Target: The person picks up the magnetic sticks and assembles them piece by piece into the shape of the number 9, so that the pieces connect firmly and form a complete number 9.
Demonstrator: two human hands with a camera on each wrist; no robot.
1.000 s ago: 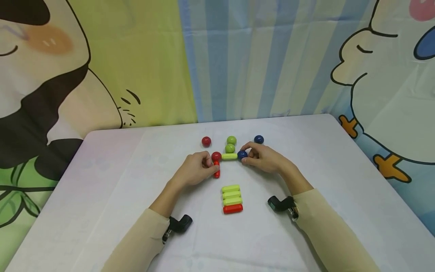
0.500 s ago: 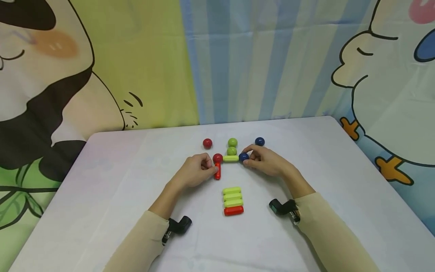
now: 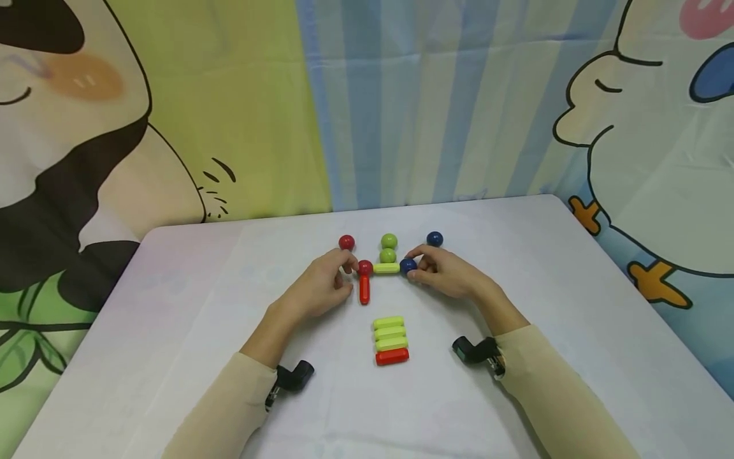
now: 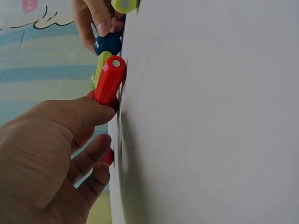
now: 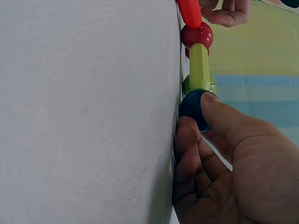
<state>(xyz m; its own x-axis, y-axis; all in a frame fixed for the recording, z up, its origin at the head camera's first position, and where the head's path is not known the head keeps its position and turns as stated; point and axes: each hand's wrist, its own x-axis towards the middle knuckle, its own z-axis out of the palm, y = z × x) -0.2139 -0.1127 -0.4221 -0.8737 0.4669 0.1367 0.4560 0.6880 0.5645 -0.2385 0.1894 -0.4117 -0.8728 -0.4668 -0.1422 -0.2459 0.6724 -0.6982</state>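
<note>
In the head view, a yellow-green rod (image 3: pixel 387 268) joins a red ball (image 3: pixel 365 268) and a blue ball (image 3: pixel 408 265). From the red ball a red rod (image 3: pixel 364 290) extends toward the near edge. My left hand (image 3: pixel 318 284) is at the left of this piece, index fingertip at the red ball, thumb apart from the red rod, fingers loosely bent. My right hand (image 3: pixel 450 271) pinches the blue ball between thumb and fingers; the right wrist view shows the thumb on the blue ball (image 5: pixel 194 109). The left wrist view shows the left thumb overlapping the red ball's edge.
Behind the joined piece are two green balls (image 3: pixel 388 241), a loose red ball (image 3: pixel 346 242) and another blue ball (image 3: pixel 434 239). Nearer lie several yellow-green rods (image 3: pixel 390 333) in a row with a red rod (image 3: pixel 392 356). A printed curtain hangs behind the table (image 3: pixel 189 306).
My left thumb has come off the red rod, and the left hand has shifted slightly left with its fingers spread more. My right hand keeps its grip on the blue ball.
</note>
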